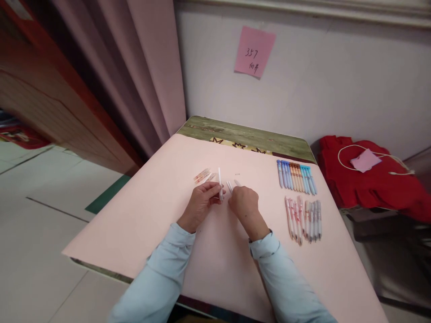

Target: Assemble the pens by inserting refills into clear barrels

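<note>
My left hand [201, 202] is closed, pinching a thin white pen refill [220, 176] that stands nearly upright, with a whitish, partly clear piece at its lower end. Close beside it on the right, my right hand [245, 205] has its fingers curled down toward the table, and its back hides what they hold, if anything. White pen parts [230, 186] show just past its fingers. Beyond my left hand lie a few pale pens or pen barrels with orange-red print [202, 175]. A tiny spring-like piece [237, 174] rests farther back.
Pink paper covers the table [151, 202]. At the right are a row of blue, brown and light-blue pens [296, 177] and a nearer row of pink and grey ones [303, 220]. A red cloth [363, 179] with a corded pink card lies beyond the right edge; a curtain [148, 58] hangs left.
</note>
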`<act>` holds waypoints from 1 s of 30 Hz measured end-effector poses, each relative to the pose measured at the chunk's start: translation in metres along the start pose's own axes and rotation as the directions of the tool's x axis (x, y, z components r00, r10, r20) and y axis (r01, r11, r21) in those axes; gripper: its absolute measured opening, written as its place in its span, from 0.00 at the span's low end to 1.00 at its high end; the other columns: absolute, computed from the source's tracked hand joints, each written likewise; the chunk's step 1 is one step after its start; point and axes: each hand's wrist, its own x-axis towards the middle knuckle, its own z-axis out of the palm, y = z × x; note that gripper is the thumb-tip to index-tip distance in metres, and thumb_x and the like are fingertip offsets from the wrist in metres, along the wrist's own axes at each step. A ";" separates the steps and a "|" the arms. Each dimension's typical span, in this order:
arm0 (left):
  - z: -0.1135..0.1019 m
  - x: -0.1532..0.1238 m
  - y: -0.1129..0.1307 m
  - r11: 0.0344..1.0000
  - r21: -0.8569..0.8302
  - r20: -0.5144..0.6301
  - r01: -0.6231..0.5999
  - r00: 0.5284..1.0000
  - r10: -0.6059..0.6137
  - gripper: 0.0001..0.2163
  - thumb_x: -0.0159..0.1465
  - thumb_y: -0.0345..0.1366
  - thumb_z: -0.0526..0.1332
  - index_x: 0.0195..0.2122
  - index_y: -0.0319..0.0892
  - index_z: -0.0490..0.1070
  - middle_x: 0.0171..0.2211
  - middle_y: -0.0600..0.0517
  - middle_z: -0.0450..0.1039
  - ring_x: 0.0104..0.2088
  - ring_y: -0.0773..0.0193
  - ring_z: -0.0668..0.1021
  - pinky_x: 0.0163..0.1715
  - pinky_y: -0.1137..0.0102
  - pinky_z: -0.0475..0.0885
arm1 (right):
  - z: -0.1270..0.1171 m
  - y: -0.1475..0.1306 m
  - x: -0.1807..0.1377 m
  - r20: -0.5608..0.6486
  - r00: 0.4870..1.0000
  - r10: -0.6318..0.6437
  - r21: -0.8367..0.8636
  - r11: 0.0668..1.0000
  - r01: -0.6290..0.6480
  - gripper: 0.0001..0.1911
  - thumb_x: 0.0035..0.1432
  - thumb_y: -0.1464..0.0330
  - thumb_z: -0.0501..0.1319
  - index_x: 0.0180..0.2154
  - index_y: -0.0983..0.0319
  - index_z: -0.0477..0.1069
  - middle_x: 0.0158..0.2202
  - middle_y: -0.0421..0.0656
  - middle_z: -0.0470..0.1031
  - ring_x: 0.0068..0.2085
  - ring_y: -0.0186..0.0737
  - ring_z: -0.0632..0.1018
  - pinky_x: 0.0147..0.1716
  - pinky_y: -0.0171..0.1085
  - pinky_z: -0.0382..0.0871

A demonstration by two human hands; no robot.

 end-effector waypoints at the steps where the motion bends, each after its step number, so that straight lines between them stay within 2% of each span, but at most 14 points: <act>1: 0.000 0.000 -0.001 1.000 0.000 0.004 -0.002 1.000 0.002 0.12 0.56 0.41 0.71 0.33 0.36 0.77 0.31 0.48 0.77 0.28 0.68 0.75 0.28 0.73 0.69 | -0.002 0.003 0.001 -0.008 1.000 0.012 0.006 1.000 -0.012 0.12 0.58 0.75 0.57 0.38 0.67 0.79 0.38 0.59 0.80 0.39 0.50 0.82 0.35 0.39 0.70; 4: 0.000 -0.001 -0.001 1.000 0.004 0.010 -0.006 1.000 0.006 0.12 0.56 0.41 0.71 0.33 0.36 0.77 0.31 0.48 0.77 0.27 0.68 0.75 0.26 0.73 0.69 | -0.011 0.021 0.004 -0.062 0.996 0.065 0.104 0.993 -0.058 0.09 0.55 0.71 0.60 0.34 0.65 0.79 0.35 0.56 0.81 0.39 0.50 0.81 0.36 0.40 0.69; 6: 0.002 -0.002 0.001 1.000 0.021 0.030 -0.007 1.000 0.007 0.12 0.56 0.41 0.71 0.33 0.37 0.77 0.31 0.48 0.77 0.27 0.67 0.75 0.26 0.73 0.69 | -0.019 0.035 0.008 -0.109 0.989 0.095 0.348 0.936 -0.051 0.07 0.53 0.67 0.60 0.29 0.62 0.76 0.30 0.50 0.80 0.36 0.48 0.80 0.34 0.39 0.69; 7: 0.004 -0.003 0.002 0.999 0.037 0.052 -0.007 0.999 0.005 0.11 0.56 0.41 0.71 0.33 0.37 0.77 0.31 0.48 0.77 0.27 0.67 0.75 0.26 0.72 0.69 | -0.023 0.042 0.010 -0.128 0.986 0.102 0.534 0.845 -0.018 0.07 0.53 0.65 0.60 0.29 0.61 0.75 0.29 0.48 0.80 0.34 0.45 0.80 0.33 0.38 0.69; 9: 0.007 -0.006 0.003 0.997 0.079 0.110 -0.002 0.994 -0.007 0.11 0.57 0.41 0.70 0.33 0.38 0.77 0.31 0.48 0.77 0.26 0.68 0.74 0.26 0.72 0.69 | -0.029 0.051 0.013 -0.163 0.980 0.116 0.855 0.512 0.081 0.10 0.52 0.61 0.61 0.31 0.61 0.73 0.29 0.45 0.79 0.31 0.40 0.78 0.31 0.36 0.69; 11: 0.009 -0.007 0.005 0.993 0.116 0.156 0.009 0.987 -0.027 0.10 0.57 0.41 0.70 0.32 0.38 0.77 0.31 0.48 0.76 0.25 0.68 0.74 0.26 0.71 0.69 | -0.032 0.054 0.015 -0.177 0.976 0.127 0.973 0.171 0.154 0.15 0.50 0.59 0.63 0.38 0.61 0.73 0.31 0.43 0.79 0.30 0.37 0.77 0.31 0.35 0.70; 13: 0.009 -0.007 0.005 0.991 0.129 0.165 0.019 0.985 -0.040 0.10 0.57 0.41 0.70 0.31 0.38 0.77 0.30 0.48 0.76 0.25 0.68 0.74 0.26 0.71 0.69 | -0.032 0.055 0.016 -0.163 0.979 0.126 0.987 0.023 0.161 0.21 0.47 0.59 0.65 0.43 0.61 0.73 0.31 0.42 0.78 0.29 0.35 0.76 0.32 0.35 0.70; 14: 0.008 -0.006 0.006 0.992 0.122 0.156 0.018 0.987 -0.037 0.10 0.56 0.41 0.70 0.32 0.38 0.77 0.30 0.48 0.77 0.25 0.68 0.74 0.26 0.71 0.70 | -0.031 0.055 0.017 -0.148 0.982 0.120 0.989 0.023 0.146 0.21 0.47 0.60 0.65 0.43 0.62 0.74 0.30 0.41 0.78 0.29 0.34 0.75 0.31 0.35 0.70; 16: 0.003 -0.003 0.007 0.997 0.079 0.116 -0.002 0.993 -0.007 0.10 0.56 0.40 0.71 0.33 0.38 0.78 0.31 0.48 0.77 0.26 0.67 0.75 0.26 0.71 0.70 | -0.027 0.059 0.017 -0.100 0.992 0.080 0.986 0.138 0.089 0.17 0.47 0.61 0.65 0.39 0.63 0.75 0.27 0.40 0.76 0.27 0.34 0.75 0.29 0.34 0.68; 18: -0.003 0.000 0.009 0.999 0.015 0.054 -0.043 0.998 0.042 0.11 0.56 0.39 0.71 0.36 0.38 0.78 0.32 0.48 0.77 0.26 0.68 0.75 0.26 0.72 0.70 | -0.022 0.064 0.018 -0.027 1.000 0.008 0.929 0.371 0.022 0.11 0.47 0.64 0.64 0.33 0.62 0.75 0.22 0.39 0.75 0.25 0.35 0.74 0.26 0.33 0.65; 21: -0.009 0.002 0.013 0.994 -0.071 -0.021 -0.085 0.996 0.084 0.14 0.57 0.37 0.70 0.43 0.39 0.77 0.32 0.50 0.77 0.27 0.68 0.75 0.27 0.73 0.70 | -0.016 0.065 0.018 0.075 0.996 -0.037 0.677 0.736 -0.023 0.03 0.46 0.69 0.63 0.25 0.61 0.75 0.21 0.39 0.75 0.24 0.35 0.74 0.25 0.33 0.61; 23: -0.009 0.002 0.014 0.991 -0.106 -0.037 -0.083 0.996 0.079 0.16 0.57 0.37 0.70 0.45 0.39 0.76 0.31 0.50 0.76 0.26 0.69 0.75 0.28 0.72 0.71 | -0.014 0.061 0.017 0.073 0.997 -0.006 0.492 0.870 -0.031 0.04 0.45 0.72 0.62 0.23 0.60 0.76 0.23 0.40 0.77 0.26 0.35 0.74 0.25 0.33 0.59; 27: -0.006 0.000 0.015 0.989 -0.129 -0.027 -0.069 0.997 0.066 0.16 0.56 0.37 0.71 0.44 0.39 0.77 0.30 0.50 0.76 0.25 0.69 0.74 0.27 0.72 0.71 | -0.014 0.057 0.019 0.035 0.999 0.014 0.370 0.929 -0.026 0.04 0.48 0.69 0.64 0.24 0.58 0.76 0.26 0.40 0.79 0.28 0.37 0.75 0.26 0.34 0.58; 30: -0.010 0.000 0.019 0.980 -0.169 -0.057 -0.107 0.993 0.099 0.14 0.56 0.37 0.70 0.43 0.41 0.76 0.31 0.52 0.76 0.26 0.70 0.74 0.27 0.73 0.71 | -0.013 0.063 0.021 -0.074 0.993 0.088 0.355 0.933 -0.056 0.07 0.53 0.66 0.62 0.27 0.58 0.77 0.28 0.42 0.79 0.30 0.38 0.76 0.28 0.34 0.58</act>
